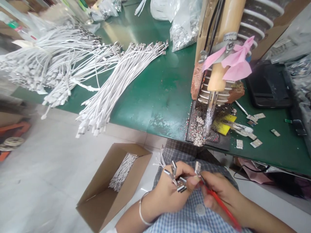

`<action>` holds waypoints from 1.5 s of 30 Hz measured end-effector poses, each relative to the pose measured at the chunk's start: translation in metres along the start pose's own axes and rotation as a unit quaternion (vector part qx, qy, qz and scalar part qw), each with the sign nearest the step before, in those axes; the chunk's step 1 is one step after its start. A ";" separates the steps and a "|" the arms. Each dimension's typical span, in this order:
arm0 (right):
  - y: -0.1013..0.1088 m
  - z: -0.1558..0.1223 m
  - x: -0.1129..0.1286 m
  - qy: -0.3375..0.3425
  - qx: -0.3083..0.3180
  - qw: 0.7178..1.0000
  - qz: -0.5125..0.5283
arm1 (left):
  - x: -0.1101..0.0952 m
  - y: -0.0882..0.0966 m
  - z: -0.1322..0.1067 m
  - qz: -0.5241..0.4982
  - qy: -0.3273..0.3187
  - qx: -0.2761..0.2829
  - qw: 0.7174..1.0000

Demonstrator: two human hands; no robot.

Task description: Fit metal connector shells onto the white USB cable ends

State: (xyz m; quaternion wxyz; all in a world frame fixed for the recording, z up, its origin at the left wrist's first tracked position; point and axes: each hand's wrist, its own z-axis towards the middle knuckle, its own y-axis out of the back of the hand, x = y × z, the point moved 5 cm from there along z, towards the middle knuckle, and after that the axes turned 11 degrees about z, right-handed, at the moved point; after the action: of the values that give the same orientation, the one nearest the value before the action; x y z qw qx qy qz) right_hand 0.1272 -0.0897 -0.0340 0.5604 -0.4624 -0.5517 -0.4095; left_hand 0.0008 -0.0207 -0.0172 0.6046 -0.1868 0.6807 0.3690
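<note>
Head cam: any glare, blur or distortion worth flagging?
Head view: pale glare on the far part of the green table; orange object at the left edge smeared; left hand, right hand and red tool fairly clear; outer areas look stretched, wide-lens style.

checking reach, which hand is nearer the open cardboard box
Left: in the picture, the left hand is right of the cardboard box; the right hand is farther right.

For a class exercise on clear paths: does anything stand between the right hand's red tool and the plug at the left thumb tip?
Nothing visible does: the red tool in the right hand has its tip beside the plug.
</note>
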 end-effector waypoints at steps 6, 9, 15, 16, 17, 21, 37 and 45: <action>0.005 0.001 -0.003 0.033 -0.065 0.990 -0.121 | 0.011 -0.002 -0.003 -0.113 0.117 0.040 0.986; 0.007 0.003 0.004 0.086 -0.113 0.956 -0.255 | 0.014 -0.008 -0.003 -0.223 0.188 0.074 0.954; -0.010 0.005 0.001 0.085 -0.080 0.990 -0.081 | 0.017 -0.022 -0.002 -0.399 0.183 0.048 0.897; -0.012 0.005 -0.001 0.087 -0.086 0.992 -0.043 | 0.019 -0.025 -0.004 -0.409 0.175 0.047 0.894; -0.013 0.004 -0.005 0.088 -0.107 0.990 -0.010 | 0.022 -0.028 -0.007 -0.414 0.167 0.049 0.894; 0.000 -0.010 -0.022 0.087 -0.260 0.960 0.049 | 0.036 -0.036 -0.021 -0.407 0.154 0.059 0.899; 0.024 -0.014 -0.010 0.107 -0.035 0.918 -0.381 | 0.024 -0.026 -0.015 -0.321 0.165 0.057 0.931; 0.022 -0.009 0.000 0.169 -0.039 0.891 -0.420 | 0.023 -0.024 -0.014 -0.310 0.189 0.049 0.930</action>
State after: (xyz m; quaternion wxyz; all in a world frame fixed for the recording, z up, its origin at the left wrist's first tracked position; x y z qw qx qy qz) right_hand 0.1503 -0.0937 -0.0355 0.4023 -0.1327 -0.5755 -0.6996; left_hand 0.0037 -0.0425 -0.0461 0.5575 -0.4251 0.7077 0.0874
